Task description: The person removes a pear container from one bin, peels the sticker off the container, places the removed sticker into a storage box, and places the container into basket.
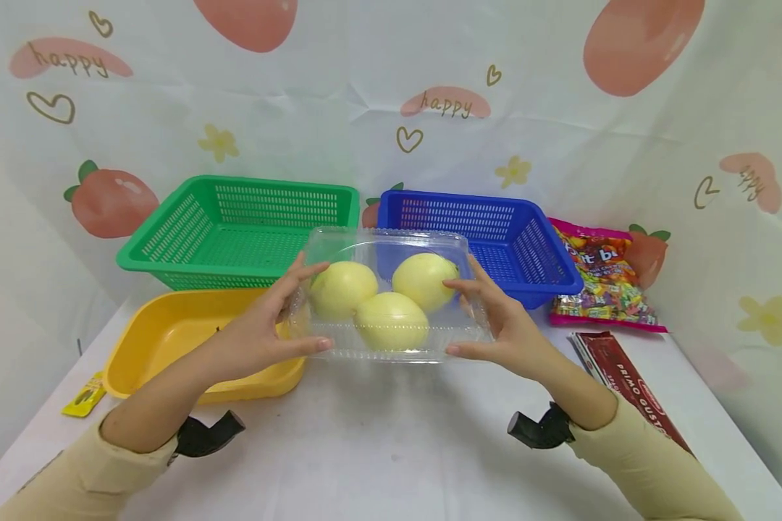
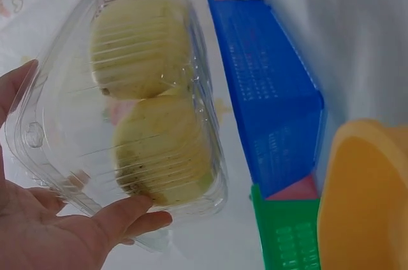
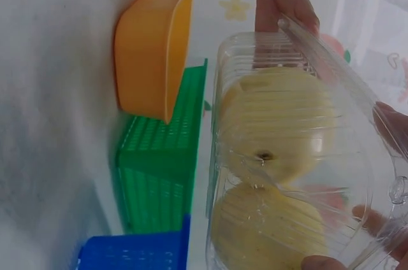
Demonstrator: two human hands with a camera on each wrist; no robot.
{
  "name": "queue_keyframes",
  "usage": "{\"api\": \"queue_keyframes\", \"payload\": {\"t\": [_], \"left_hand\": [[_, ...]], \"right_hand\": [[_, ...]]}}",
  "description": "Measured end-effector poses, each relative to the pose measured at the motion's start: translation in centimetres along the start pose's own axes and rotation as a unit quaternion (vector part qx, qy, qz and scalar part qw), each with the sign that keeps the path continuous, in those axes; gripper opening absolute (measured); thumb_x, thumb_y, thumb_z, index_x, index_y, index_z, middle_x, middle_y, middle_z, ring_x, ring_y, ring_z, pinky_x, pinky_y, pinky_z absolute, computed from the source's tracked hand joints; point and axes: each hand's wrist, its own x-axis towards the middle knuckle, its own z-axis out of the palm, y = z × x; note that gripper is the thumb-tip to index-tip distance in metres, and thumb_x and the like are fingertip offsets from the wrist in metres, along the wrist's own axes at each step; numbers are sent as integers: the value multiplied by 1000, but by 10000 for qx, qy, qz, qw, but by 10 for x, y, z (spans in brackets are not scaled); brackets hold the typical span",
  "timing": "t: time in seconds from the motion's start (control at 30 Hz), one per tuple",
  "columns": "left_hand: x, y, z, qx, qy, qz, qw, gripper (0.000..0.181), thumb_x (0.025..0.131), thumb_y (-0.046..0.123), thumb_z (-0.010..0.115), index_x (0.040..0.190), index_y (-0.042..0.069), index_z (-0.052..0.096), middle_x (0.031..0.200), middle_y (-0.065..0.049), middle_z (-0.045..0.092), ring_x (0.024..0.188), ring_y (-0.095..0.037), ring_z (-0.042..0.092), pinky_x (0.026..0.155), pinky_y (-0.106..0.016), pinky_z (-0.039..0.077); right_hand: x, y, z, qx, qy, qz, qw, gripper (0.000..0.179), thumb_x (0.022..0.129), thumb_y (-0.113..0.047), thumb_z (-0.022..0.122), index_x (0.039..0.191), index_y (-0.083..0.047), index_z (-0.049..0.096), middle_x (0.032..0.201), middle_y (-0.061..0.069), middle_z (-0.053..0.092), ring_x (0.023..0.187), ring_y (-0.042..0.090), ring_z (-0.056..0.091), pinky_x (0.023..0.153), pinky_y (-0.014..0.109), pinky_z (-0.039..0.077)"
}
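A clear plastic clamshell box (image 1: pixel 339 346) is held up above the table, with three round pale-yellow fruits (image 1: pixel 391 322) inside it. My left hand (image 1: pixel 261 329) grips its left end, the thumb along the near edge and the fingers at the side. At the opposite end my right hand (image 1: pixel 505 322) holds it in much the same way. The left wrist view shows the ribbed wall of the box (image 2: pixel 64 130) with the left fingers against it. In the right wrist view, fruits (image 3: pixel 280 123) show through the plastic, and the lid looks closed or nearly so.
Behind the box stand a green basket (image 1: pixel 234 278) and a blue basket (image 1: pixel 547 286). A yellow basin (image 1: pixel 150 340) is at left, with a small yellow packet (image 1: pixel 85 396) beside it. A candy bag (image 1: pixel 602 275) and a dark red packet (image 1: pixel 632 383) lie at right.
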Motion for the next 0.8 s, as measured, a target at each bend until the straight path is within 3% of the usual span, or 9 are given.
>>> {"api": "queue_keyframes", "payload": {"t": [0.2,0.47,0.8], "left_hand": [[7,-3,-15,-91,261,81,9996,82,82,27,70,148,30,21,157,1,-14,144,-39,4,110,-60,20],[18,-12,-36,-121,616,220,9978,78,84,18,68,147,26,24,157,7,-10,144,-32,13,112,-51,25],[33,-22,-72,192,686,134,9974,74,86,19,66,147,28,25,158,7,-4,141,-28,24,109,-50,31]], "right_hand": [[23,-2,2,103,-62,115,9999,69,76,-11,76,137,-9,43,159,-4,-3,145,28,14,108,39,31],[57,-5,6,316,-123,42,9994,70,75,-11,76,138,-12,43,158,-9,-5,144,18,15,110,38,31],[100,-1,15,729,-28,59,9973,67,76,-11,76,136,-12,46,158,-8,-3,142,19,24,111,37,32]]}}
